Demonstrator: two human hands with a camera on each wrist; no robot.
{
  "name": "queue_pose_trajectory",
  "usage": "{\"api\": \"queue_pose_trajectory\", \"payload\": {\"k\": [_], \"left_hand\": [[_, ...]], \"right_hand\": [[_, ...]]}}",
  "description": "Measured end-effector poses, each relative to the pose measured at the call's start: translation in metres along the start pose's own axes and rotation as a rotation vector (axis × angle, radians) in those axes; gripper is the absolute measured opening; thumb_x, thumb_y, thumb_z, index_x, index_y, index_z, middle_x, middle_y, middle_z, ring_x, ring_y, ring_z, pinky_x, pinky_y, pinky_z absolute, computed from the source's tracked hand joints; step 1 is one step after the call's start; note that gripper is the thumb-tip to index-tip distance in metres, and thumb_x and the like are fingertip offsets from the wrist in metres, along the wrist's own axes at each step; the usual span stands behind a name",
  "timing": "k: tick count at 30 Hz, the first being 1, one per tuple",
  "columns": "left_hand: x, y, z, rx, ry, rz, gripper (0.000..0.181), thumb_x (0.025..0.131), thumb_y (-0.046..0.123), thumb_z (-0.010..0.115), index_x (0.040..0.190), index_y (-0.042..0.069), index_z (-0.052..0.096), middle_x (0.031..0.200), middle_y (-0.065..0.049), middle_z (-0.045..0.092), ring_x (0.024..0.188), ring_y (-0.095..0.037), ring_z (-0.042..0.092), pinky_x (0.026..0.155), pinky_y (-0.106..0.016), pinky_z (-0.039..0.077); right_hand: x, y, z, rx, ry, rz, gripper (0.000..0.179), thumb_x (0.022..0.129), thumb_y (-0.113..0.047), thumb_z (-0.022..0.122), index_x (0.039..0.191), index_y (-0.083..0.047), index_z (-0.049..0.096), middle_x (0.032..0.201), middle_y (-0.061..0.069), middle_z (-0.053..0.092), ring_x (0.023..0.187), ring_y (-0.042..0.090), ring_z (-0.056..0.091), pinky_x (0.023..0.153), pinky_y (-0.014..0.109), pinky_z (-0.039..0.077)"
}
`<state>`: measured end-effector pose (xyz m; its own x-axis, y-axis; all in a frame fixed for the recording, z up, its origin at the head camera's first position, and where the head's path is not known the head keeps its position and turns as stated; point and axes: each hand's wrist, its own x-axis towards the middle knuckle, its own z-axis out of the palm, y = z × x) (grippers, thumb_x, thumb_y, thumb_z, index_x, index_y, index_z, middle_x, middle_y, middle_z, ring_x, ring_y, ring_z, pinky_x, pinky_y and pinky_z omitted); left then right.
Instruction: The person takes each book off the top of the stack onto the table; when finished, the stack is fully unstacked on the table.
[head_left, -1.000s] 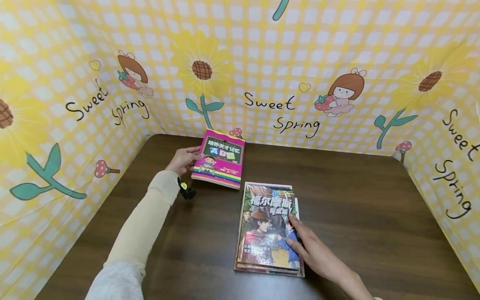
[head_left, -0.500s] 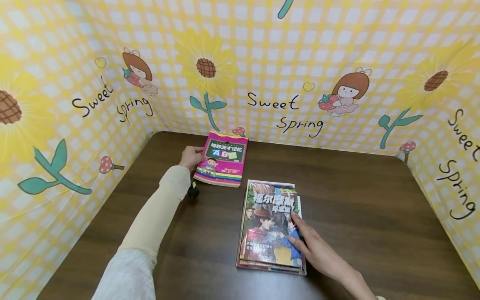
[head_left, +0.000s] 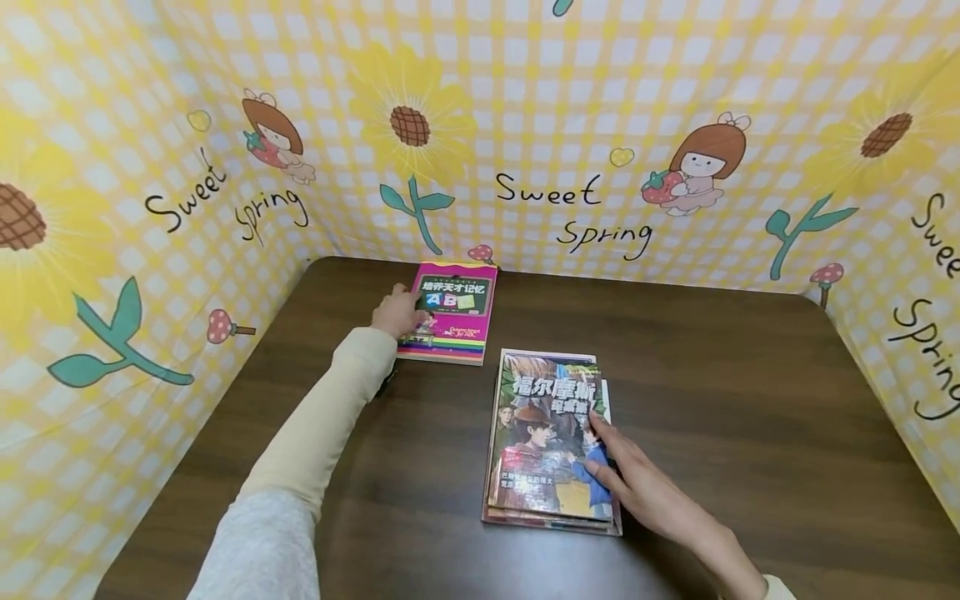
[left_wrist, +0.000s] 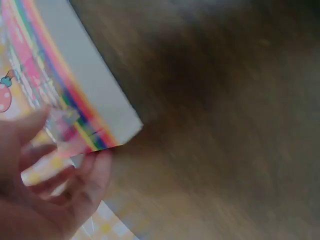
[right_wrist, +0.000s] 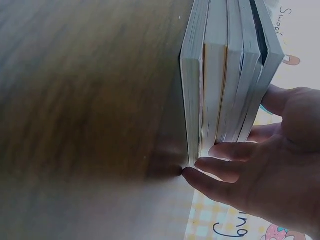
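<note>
The left hand pinches the pink book left of centre, while the right hand, fingers straight and slightly apart, braces the lower-centre book stack, presumably against sliding.

Stack of books on desk; single book behind it, to its left, before cloth backdrop.

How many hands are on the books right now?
2. The left hand pinches the left side of the pink book near the far wall; the right hand rests along the right edge of the book pile. Some fingertips are hidden.
</note>
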<state>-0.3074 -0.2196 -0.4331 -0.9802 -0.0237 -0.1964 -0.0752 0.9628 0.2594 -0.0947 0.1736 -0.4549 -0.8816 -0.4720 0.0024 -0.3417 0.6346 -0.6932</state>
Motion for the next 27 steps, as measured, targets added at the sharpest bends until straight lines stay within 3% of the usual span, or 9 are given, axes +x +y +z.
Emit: {"api": "queue_pose_trajectory", "payload": {"k": [3, 8, 16, 27], "left_hand": [[0.000, 0.004, 0.004, 0.035, -0.047, 0.018, 0.062, 0.102, 0.037, 0.045, 0.152, 0.006, 0.025, 0.158, -0.020, 0.016, 0.136, -0.048, 0.023, 0.101, -0.066, 0.030], [0.000, 0.013, 0.008, 0.054, -0.097, -0.019, 0.076, 0.100, 0.046, 0.044, 0.154, 0.004, 0.012, 0.160, -0.019, 0.004, 0.143, -0.047, 0.005, 0.104, -0.071, 0.018], [-0.004, 0.015, 0.009, 0.098, -0.111, -0.031, 0.078, 0.100, 0.049, 0.042, 0.154, 0.003, 0.008, 0.159, -0.021, 0.003, 0.143, -0.045, 0.005, 0.105, -0.070, 0.017], [-0.004, 0.003, 0.004, 0.057, -0.108, -0.022, 0.077, 0.100, 0.047, 0.045, 0.154, 0.003, 0.012, 0.159, -0.020, 0.005, 0.142, -0.047, 0.005, 0.101, -0.075, 0.018]], "right_hand": [[0.001, 0.001, -0.003, -0.004, 0.009, -0.002, 0.067, 0.101, -0.036, 0.050, 0.154, -0.009, 0.019, 0.156, 0.018, 0.024, 0.139, 0.039, 0.026, 0.107, 0.058, 0.028], [0.001, 0.002, -0.004, -0.005, 0.017, -0.003, 0.067, 0.101, -0.036, 0.049, 0.154, -0.009, 0.019, 0.156, 0.018, 0.025, 0.140, 0.039, 0.026, 0.107, 0.058, 0.028], [0.000, 0.001, -0.004, 0.014, 0.008, 0.007, 0.067, 0.101, -0.036, 0.049, 0.155, -0.010, 0.019, 0.156, 0.018, 0.024, 0.140, 0.039, 0.025, 0.108, 0.058, 0.027], [-0.001, -0.001, -0.004, 0.024, -0.004, 0.014, 0.067, 0.101, -0.037, 0.049, 0.155, -0.010, 0.019, 0.157, 0.016, 0.022, 0.141, 0.038, 0.024, 0.109, 0.057, 0.026]]}}
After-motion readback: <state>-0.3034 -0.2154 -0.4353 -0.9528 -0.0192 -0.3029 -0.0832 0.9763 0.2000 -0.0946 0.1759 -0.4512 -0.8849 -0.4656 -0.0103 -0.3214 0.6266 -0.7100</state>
